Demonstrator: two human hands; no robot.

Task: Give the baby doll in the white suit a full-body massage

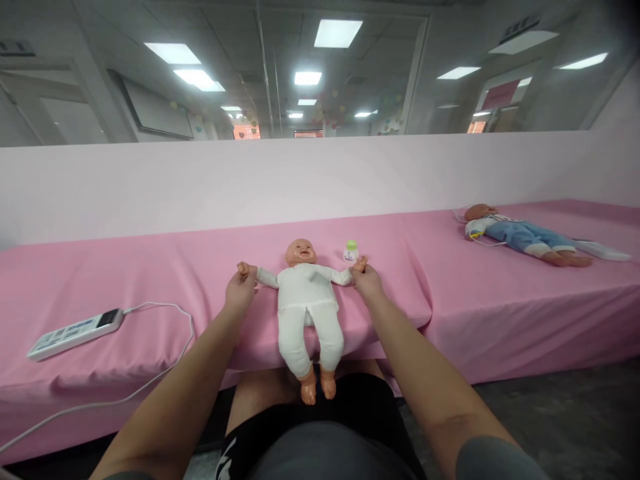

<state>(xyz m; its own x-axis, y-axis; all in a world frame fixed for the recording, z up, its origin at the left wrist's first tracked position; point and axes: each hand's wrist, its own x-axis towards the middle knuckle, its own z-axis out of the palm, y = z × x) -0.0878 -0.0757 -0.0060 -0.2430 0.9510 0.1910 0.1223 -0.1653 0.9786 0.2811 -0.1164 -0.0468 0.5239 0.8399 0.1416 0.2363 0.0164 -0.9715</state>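
Note:
A baby doll (pixel 307 288) with a white cloth body lies face up on the pink-covered table, its feet hanging over the front edge. Its arms are stretched out to both sides. My left hand (pixel 241 288) is closed around the doll's hand on the left. On the other side, my right hand (pixel 369 281) grips the doll's other hand. Just behind that arm stands a small bottle (pixel 351 251) with a light green cap, close to my right hand but apart from it.
A white power strip (pixel 77 333) lies at the left, its cord (pixel 145 387) running across the pink cloth (pixel 150 267) and over the front edge. Another doll (pixel 525 237) in blue trousers lies at the right, with thin tubing about it. A window (pixel 280 73) spans the wall behind.

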